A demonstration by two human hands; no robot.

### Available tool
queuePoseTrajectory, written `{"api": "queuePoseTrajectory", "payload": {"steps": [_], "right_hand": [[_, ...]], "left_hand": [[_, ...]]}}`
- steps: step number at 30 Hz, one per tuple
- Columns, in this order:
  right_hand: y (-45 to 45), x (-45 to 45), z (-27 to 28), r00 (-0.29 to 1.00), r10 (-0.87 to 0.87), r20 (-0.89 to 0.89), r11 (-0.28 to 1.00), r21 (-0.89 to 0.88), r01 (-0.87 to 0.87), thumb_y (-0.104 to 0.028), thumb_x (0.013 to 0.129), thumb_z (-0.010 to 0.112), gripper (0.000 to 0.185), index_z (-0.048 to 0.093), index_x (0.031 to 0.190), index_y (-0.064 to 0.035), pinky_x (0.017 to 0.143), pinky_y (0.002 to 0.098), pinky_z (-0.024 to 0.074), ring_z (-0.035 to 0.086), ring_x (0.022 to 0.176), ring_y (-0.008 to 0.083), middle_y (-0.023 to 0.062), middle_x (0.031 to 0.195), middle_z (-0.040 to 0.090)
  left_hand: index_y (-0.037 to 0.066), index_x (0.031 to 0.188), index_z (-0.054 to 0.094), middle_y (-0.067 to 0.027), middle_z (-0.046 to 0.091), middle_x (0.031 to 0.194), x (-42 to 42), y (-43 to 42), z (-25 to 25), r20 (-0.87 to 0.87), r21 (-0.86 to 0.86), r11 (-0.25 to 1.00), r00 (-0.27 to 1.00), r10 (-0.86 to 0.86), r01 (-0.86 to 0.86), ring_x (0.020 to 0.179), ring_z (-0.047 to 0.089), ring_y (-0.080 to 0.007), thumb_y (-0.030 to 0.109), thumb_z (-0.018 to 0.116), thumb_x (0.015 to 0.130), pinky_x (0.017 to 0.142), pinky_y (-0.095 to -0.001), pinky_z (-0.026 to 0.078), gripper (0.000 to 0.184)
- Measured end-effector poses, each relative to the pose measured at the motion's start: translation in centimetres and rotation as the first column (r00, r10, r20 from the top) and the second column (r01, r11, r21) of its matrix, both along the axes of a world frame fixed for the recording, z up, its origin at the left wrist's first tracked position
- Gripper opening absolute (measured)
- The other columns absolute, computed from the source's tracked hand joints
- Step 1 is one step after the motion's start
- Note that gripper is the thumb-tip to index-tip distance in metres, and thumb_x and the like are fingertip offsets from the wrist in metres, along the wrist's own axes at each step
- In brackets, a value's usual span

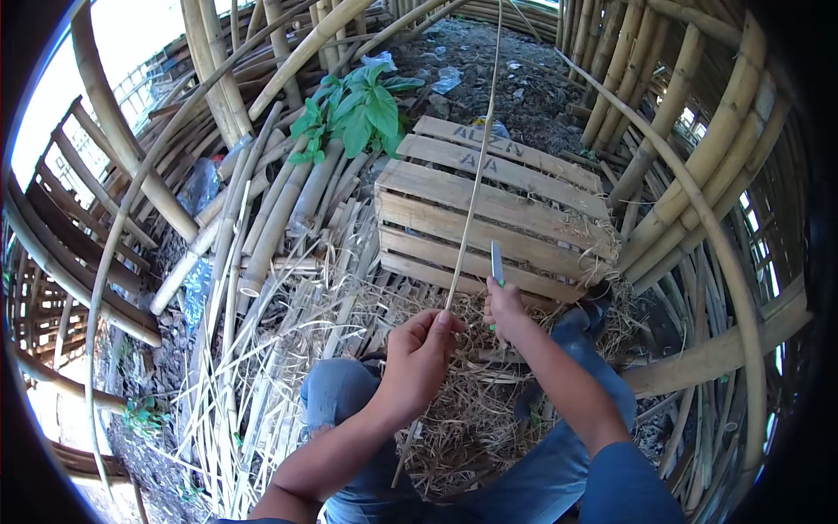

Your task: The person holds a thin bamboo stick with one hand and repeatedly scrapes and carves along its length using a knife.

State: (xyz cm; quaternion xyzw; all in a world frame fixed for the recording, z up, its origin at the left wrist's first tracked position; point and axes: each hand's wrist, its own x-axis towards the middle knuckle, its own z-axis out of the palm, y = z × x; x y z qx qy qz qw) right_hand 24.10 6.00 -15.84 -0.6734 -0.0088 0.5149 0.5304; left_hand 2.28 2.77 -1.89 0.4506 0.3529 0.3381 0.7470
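Observation:
My left hand is closed around a long thin bamboo strip, pinching it between thumb and fingers. The strip rises steeply past the top of the view, and its lower end shows below my wrist. To the right, my right hand grips a knife by its green handle, with the blade pointing up. The blade is apart from the strip. Both hands are in front of a slatted wooden crate with dark lettering on its top. Beneath them, curly bamboo shavings cover the ground between my knees.
Bamboo poles and loose split strips lie on the left, near a leafy green plant. Upright bamboo poles stand along the right. A long curved strip arches down that side. Plastic scraps lie behind the crate.

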Motion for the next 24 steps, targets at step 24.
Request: {"api": "queuePoseTrajectory", "payload": {"steps": [24], "right_hand": [[-19.5, -12.1, 16.6, 0.915, 0.387, 0.112, 0.795, 0.463, -0.393, -0.069, 0.089, 0.023, 0.065, 0.046, 0.079, -0.0087, 0.038, 0.023, 0.0243, 0.03, 0.04, 0.0083, -0.0029, 0.056, 0.036]], "left_hand": [[0.005, 0.085, 0.056, 0.0036, 0.042, 0.061, 0.1, 3.3, -0.5, 0.25, -0.063, 0.998, 0.968, 0.012, 0.003, 0.046, 0.032, -0.006, 0.024, 0.043, 0.097, 0.04, -0.0218, 0.025, 0.025]]}}
